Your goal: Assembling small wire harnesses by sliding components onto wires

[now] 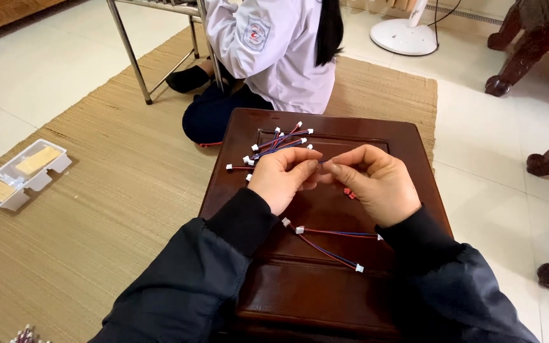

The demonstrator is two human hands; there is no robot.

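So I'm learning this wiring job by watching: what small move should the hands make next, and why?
Probably draw the pinched wire clear of the bundle and lay it by the finished pair. The left hand and right hand meet fingertip to fingertip on one thin wire, with loose leads fanned behind and two lying nearer on the dark wooden table.

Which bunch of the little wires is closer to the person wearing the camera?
The small bunch of red-and-blue wires with white plugs, lying below the hands near the dark sleeves. The bigger pile fans out beyond the left hand, at the table's far side.
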